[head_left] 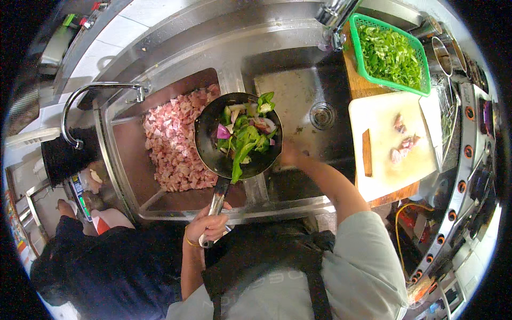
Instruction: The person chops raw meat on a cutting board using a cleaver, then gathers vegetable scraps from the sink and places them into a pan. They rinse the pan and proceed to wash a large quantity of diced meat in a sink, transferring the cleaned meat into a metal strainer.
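Your left hand (pixel 208 226) is wrapped tight around the long handle (pixel 218 198) of a black pan (pixel 206 152), with your fingers curled over the metal. Your right hand (pixel 289 154) is at the pan's right edge; part of it is hidden, so I cannot tell if it is gripping anything. The pan is in front of you, over the wall between two sinks, and I cannot tell if it touches that wall. In the pan sit green pepper pieces (pixel 244 145) and purple onion pieces (pixel 223 132), all mixed in a heap. One long green bit reaches over the near rim. On the left, the left sink (pixel 128 143) has a big pile of pink chopped meat (pixel 169 137) in it. On the right, the right sink (pixel 341 154) has a round drain (pixel 323 116). Past it lies a white cutting board (pixel 376 120) with small bits of meat (pixel 409 143) on top. Behind the board is a green basket (pixel 360 63) full of cut green leaves (pixel 392 57). Far to your left, another person in dark clothes (pixel 114 266) is close by.
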Tool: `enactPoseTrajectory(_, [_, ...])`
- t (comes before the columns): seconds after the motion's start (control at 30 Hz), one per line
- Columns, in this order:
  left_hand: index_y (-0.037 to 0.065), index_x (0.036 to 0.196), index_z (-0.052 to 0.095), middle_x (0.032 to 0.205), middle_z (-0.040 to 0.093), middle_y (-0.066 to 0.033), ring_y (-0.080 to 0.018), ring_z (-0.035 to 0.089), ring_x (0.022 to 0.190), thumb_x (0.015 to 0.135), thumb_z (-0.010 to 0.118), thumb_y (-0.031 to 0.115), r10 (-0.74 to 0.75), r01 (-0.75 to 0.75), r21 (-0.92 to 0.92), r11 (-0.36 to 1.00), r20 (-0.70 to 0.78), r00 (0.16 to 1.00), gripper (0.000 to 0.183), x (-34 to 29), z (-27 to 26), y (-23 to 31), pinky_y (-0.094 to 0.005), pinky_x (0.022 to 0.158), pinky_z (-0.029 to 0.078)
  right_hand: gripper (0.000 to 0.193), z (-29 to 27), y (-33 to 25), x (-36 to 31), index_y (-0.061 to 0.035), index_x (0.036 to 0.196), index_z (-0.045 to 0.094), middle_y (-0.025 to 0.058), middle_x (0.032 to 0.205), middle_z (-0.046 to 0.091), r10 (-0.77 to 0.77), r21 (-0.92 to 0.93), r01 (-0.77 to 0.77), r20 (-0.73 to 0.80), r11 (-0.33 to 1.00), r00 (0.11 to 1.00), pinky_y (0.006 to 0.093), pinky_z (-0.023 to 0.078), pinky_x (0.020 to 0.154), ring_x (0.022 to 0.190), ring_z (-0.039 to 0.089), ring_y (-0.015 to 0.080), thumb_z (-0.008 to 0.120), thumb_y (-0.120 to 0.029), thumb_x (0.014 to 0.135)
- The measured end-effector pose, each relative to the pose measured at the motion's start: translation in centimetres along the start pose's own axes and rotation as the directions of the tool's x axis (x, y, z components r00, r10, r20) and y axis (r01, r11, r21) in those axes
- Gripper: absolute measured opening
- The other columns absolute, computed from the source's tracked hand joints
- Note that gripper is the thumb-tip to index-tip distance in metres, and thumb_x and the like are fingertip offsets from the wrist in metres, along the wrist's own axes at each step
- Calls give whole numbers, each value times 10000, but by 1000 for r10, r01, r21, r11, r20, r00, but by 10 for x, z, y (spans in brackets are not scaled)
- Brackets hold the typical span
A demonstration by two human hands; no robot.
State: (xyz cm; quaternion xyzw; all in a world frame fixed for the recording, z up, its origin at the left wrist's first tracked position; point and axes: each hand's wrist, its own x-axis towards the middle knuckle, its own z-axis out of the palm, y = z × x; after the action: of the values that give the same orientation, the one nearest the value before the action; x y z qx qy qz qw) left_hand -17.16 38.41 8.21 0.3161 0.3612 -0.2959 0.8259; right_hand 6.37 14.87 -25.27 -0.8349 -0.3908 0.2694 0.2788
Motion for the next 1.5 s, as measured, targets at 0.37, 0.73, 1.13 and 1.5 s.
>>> enactPoseTrajectory(0.37, [1, 1289, 432, 617, 345, 49, -18, 300, 428, 952, 535, 101, 18, -16, -33, 999, 78, 997, 366, 2, -14, -6, -191, 369, 237, 464, -5, 18, -47, -18, 1289, 527, 270, 1248, 548, 182, -299, -99, 265, 949, 947, 511, 468, 948, 1126, 551, 441, 590, -250, 892])
enactPoseTrajectory(0.73, [-4, 1292, 423, 624, 347, 43, -17, 295, 426, 958, 510, 67, 10, -10, 2, 1000, -7, 1000, 353, -2, -3, 3, -193, 375, 229, 404, 91, 25, -61, -20, 1213, 594, 200, 1191, 602, 187, -249, -131, 215, 960, 959, 508, 442, 977, 1119, 558, 382, 591, -270, 895])
enactPoseTrajectory(1.13, [1, 1310, 420, 634, 353, 44, -18, 307, 429, 956, 479, 47, 46, -51, -159, 986, -41, 998, 362, -2, -1, -10, -197, 378, 238, 550, 100, -4, -49, -40, 1296, 547, 164, 1281, 570, 10, 11, -18, 523, 1000, 852, 460, 444, 931, 1129, 542, 310, 622, -365, 858])
enactPoseTrajectory(1.5, [-11, 1333, 419, 636, 359, 42, -17, 307, 432, 964, 488, 70, 39, -6, -342, 940, 89, 995, 385, -3, 15, -2, -192, 371, 249, 337, -128, -88, -57, -79, 1086, 642, 63, 1059, 668, -164, 362, -707, 928, 607, 334, 328, 499, 825, 969, 612, 181, 693, -279, 820])
